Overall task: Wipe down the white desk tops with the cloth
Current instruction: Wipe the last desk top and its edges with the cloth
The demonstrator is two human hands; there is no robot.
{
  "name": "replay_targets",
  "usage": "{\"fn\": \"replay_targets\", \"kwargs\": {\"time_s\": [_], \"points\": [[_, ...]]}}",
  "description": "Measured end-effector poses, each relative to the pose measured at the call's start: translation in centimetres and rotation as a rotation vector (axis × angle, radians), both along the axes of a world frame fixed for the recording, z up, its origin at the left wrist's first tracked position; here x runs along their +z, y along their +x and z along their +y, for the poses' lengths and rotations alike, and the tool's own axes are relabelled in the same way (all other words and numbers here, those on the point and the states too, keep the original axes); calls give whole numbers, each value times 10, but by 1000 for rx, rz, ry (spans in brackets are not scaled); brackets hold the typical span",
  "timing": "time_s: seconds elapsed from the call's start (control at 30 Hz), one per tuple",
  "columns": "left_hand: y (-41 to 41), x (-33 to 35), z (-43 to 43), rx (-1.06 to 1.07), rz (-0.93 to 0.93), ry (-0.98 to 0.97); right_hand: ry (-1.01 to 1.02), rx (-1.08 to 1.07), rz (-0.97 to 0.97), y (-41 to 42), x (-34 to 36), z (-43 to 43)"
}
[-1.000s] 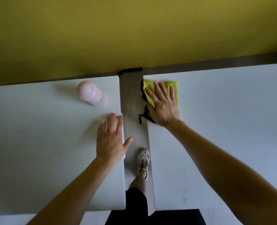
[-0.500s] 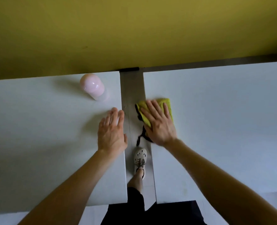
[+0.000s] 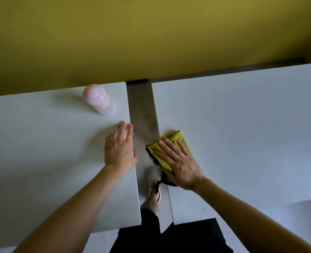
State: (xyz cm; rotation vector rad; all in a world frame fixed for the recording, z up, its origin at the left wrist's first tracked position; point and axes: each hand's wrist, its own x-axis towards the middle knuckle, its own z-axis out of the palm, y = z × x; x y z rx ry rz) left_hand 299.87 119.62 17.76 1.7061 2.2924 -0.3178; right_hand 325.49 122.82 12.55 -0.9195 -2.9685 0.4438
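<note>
- The right hand (image 3: 180,167) lies flat on the cloth (image 3: 173,141) with straight fingers. It presses down and does not grab.
- The cloth is under that hand, on the right counter (image 3: 242,134), at the edge by the gap. A dark bit hangs off on the thumb side.
- The cloth's long way runs from wrist to fingertips.
- Most of this counter lies to the right of the hand, so I think the next wipe goes that way.
- The left hand (image 3: 120,148) is flat, holds nothing, and rests on the left counter (image 3: 41,143), just across the gap.
- A pink bottle (image 3: 98,100) stands past its fingertips.
- No words to read.
</note>
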Motion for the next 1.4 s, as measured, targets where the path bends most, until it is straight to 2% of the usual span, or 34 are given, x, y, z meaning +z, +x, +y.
{"fn": "replay_targets", "kwargs": {"time_s": [0.07, 0.13, 0.23, 0.37, 0.47, 0.53, 0.6, 0.7, 0.77, 0.8, 0.87, 1.0, 1.1, 1.17, 1.3, 1.37, 1.4], "points": [[1, 0, 2, -10, 13, -14, 56, -53, 8, -23, -4, 40], [1, 1, 4, -11, 16, -26, 45, -214, 2, -57, -4, 79], [-4, 4, 10, -24, 0, -25, 47, -351, -21, -84, -6, 94], [0, 10, 18, -18, 26, 53, 40, -236, 46, -47, -5, 35], [22, 11, 28, -92, 43, 150, -28, -123, 62, 6, -6, -16], [45, 10, 36, -158, -15, 187, -22, -123, 62, 50, -6, -26], [70, 9, 45, -246, -114, 173, 15, -285, 44, 106, -6, -12], [101, 17, 60, -313, -222, 1, 72, -707, -51, 187, -4, 31], [111, 23, 75, -310, -244, -105, 43, -931, -62, 209, -2, 55], [115, 25, 83, -306, -241, -128, 36, -963, -43, 205, -3, 60], [120, 26, 102, -301, -205, -150, 44, -852, -1, 177, -7, 58], [128, 23, 134, -252, -122, -228, 48, -426, 32, 108, -7, 27], [127, 16, 137, -236, -72, -267, 67, -327, 9, 111, -8, 39], [129, 14, 135, -241, -61, -271, 85, -345, -13, 134, -11, 78], [137, 15, 135, -223, -53, -288, 64, -699, -92, 184, -6, 204], [138, 16, 135, -216, -59, -289, 23, -779, -77, 176, -4, 235], [139, 17, 134, -211, -53, -291, 30, -752, -57, 160, -4, 233]]}}
